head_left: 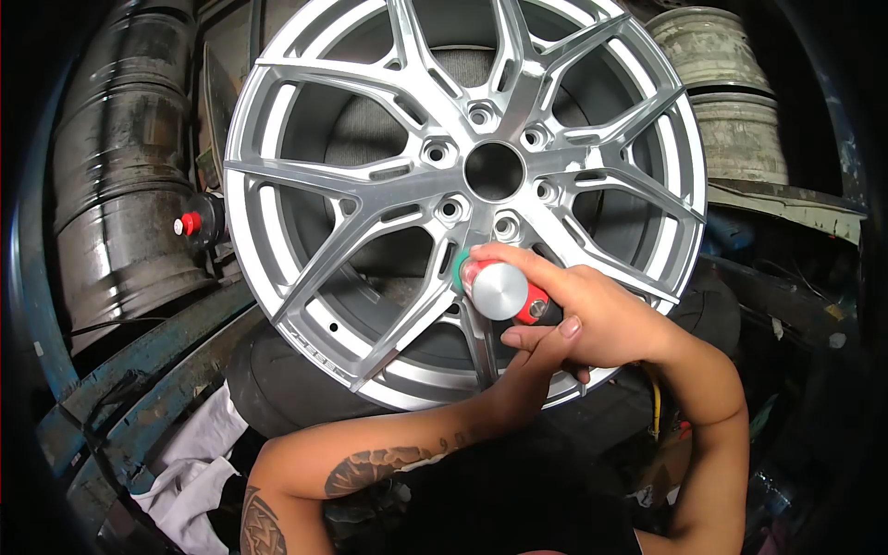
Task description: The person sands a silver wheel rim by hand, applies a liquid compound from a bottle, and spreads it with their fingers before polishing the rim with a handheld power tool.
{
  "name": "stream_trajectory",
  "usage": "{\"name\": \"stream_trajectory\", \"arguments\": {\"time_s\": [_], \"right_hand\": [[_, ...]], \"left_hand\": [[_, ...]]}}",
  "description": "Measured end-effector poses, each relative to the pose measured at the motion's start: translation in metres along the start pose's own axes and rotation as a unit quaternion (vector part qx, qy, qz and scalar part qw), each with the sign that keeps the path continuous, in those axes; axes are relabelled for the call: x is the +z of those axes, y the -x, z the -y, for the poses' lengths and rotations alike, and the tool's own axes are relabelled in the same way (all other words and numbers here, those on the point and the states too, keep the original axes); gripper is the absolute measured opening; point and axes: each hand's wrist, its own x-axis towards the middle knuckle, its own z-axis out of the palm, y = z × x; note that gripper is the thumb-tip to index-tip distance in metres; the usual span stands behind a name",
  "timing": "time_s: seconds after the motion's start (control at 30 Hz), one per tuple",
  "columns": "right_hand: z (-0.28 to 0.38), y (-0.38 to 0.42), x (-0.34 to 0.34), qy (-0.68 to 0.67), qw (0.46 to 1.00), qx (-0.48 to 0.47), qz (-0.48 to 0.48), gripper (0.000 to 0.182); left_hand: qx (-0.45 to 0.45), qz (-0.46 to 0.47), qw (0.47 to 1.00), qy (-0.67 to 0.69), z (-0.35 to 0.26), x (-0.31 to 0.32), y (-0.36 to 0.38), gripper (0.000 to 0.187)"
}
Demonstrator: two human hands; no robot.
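A silver multi-spoke wheel rim [370, 196] lies face up in front of me. My right hand [601, 314] is wrapped around a small red power sander [499, 292] with a round silver top, its index finger stretched along the head. The sander's green pad edge [458, 273] sits against a spoke below the centre hole. My left hand [541, 356] comes in from below and closes beneath the right hand, around the sander's handle, which is mostly hidden. The left thumb points up against the right hand.
Stacked wheel rims [125, 176] stand at the left, and more rims [721, 92] at the right. A dark tool with a red button [191, 223] is beside the wheel. A black tire-like support [268, 379] lies underneath. White cloth [199, 472] hangs at lower left near blue metal rails [139, 361].
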Motion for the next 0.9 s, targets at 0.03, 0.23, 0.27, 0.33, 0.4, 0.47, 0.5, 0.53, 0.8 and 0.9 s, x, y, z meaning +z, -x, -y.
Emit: {"name": "stream_trajectory", "arguments": {"time_s": [0.03,0.23,0.27,0.33,0.4,0.47,0.5,0.53,0.8,0.9], "right_hand": [[0.002,-0.001,-0.002,-0.006,1.000,0.001,0.000,0.075],[-0.012,-0.014,-0.003,-0.014,0.995,-0.065,-0.080,0.076],[-0.009,-0.014,-0.004,-0.024,0.994,-0.063,-0.091,0.076],[-0.008,-0.014,-0.002,-0.014,0.992,-0.060,-0.112,0.076],[-0.007,-0.013,-0.001,0.009,0.996,-0.049,-0.078,0.076],[0.009,-0.009,-0.007,-0.007,0.999,0.051,0.001,0.076],[0.008,-0.010,-0.007,-0.005,0.999,0.042,0.012,0.077],[0.006,-0.010,-0.006,-0.003,0.999,0.033,0.022,0.078],[-0.004,-0.011,-0.002,0.032,0.996,-0.011,-0.081,0.077],[-0.006,-0.007,0.000,0.024,0.994,-0.008,-0.104,0.077]], "left_hand": [[0.008,0.009,1.000,-0.007,-0.001,-0.001,-0.001,0.059],[0.049,0.025,0.998,0.015,-0.022,-0.002,-0.016,0.058],[0.051,0.032,0.998,0.022,-0.023,-0.005,-0.021,0.058],[0.051,0.028,0.998,0.019,-0.026,-0.004,-0.020,0.056],[0.047,0.021,0.999,0.014,-0.020,-0.002,-0.014,0.056],[0.042,0.016,0.999,0.003,-0.014,-0.001,-0.008,0.057],[0.037,0.015,0.999,-0.005,-0.012,-0.001,-0.005,0.057],[0.031,0.013,0.999,-0.014,-0.010,-0.001,-0.002,0.058],[0.026,0.007,0.999,0.023,-0.029,0.002,-0.012,0.056],[0.006,0.023,1.000,0.001,-0.032,-0.001,-0.014,0.055]]}}
